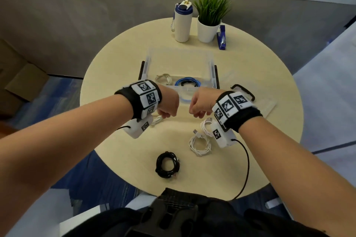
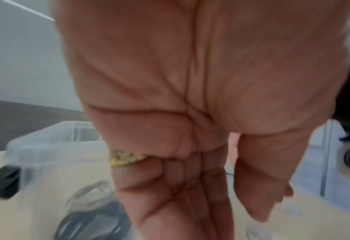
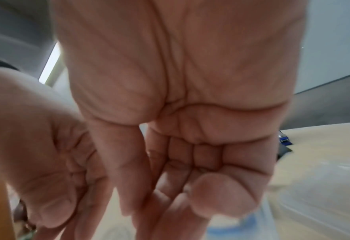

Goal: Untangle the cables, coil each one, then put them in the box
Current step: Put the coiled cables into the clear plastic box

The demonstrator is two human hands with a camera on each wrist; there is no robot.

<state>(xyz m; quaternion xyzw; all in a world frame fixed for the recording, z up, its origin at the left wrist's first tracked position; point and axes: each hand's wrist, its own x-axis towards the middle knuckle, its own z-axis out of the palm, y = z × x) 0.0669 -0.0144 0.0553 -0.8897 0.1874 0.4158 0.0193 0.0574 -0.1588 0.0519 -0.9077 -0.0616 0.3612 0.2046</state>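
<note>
Round pale wooden bench (image 1: 250,82): left hand (image 1: 167,105) and right hand (image 1: 202,105) raised side by side, fingers (image 3: 221,199) loosely curled, empty, before the clear plastic box (image 1: 212,67); coiled black cable (image 1: 167,164) nearest.

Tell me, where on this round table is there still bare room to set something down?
The left side of the table, beside the clear box, is bare, as is the near left edge by the black coil. The far right, past the stapler, is open too. The middle is crowded: white coils lie under the left hand and right hand.
</note>
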